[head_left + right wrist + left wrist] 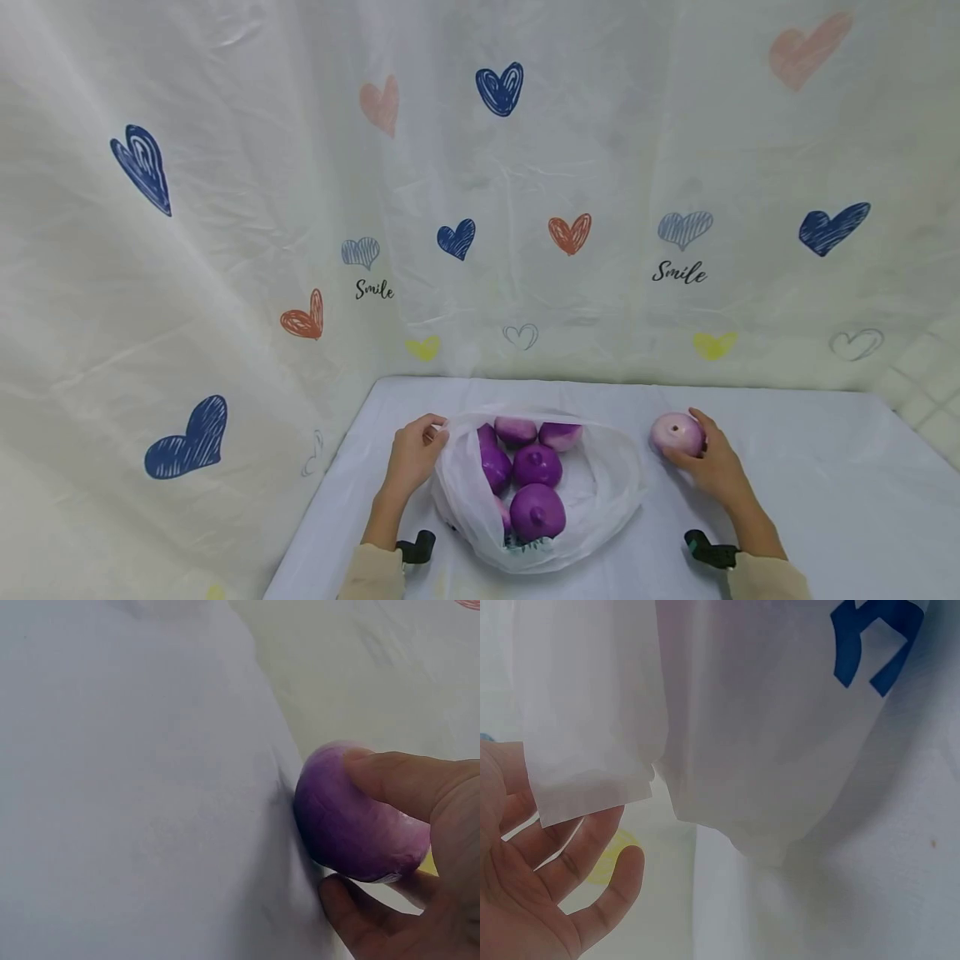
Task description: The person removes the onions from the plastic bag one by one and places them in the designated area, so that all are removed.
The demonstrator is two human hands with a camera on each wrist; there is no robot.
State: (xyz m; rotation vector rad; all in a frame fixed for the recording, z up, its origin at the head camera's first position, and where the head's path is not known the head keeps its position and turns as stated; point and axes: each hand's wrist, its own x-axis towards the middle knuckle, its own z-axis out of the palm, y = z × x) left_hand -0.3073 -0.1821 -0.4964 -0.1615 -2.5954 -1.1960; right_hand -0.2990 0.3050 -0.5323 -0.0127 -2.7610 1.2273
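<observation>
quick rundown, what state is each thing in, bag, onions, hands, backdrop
white plastic bag: mouth open, onions inside
bagged purple onions: lying together, visible through the bag's mouth
loose purple onion: outside the bag, in the right hand; whether lifted, can't tell
left hand: holding the bag's edge
right hand: gripping the loose onion
heart-print backdrop: hanging, creased

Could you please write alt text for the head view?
A person's right hand grips a round, pale purple onion-like object; their left hand holds the rim of an open white plastic bag containing similar purple objects. Behind hangs a white sheet printed with hearts.
</observation>
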